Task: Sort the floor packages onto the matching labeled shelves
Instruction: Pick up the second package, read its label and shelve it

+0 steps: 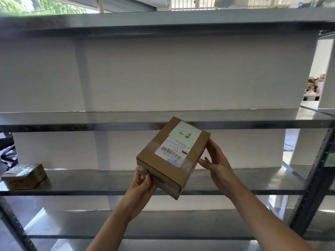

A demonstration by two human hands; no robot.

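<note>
I hold a brown cardboard package (pixel 194 151) in both hands in front of a metal shelf unit (pixel 126 124). Its top carries a white shipping label with barcodes and a pale green note with handwriting. My left hand (pixel 143 185) grips the near lower corner, thumb on the front face. My right hand (pixel 215 160) holds the right side, fingers spread along the edge. The package is tilted and hovers between the middle shelf board and the one below it (pixel 90 182).
A second taped cardboard package (pixel 23 175) lies on the lower shelf at the far left. A dark perforated upright (pixel 315 178) stands at the right, with a green tag (pixel 329 160) on it. A white wall backs the shelves. Stacked boxes (pixel 313 84) show far right.
</note>
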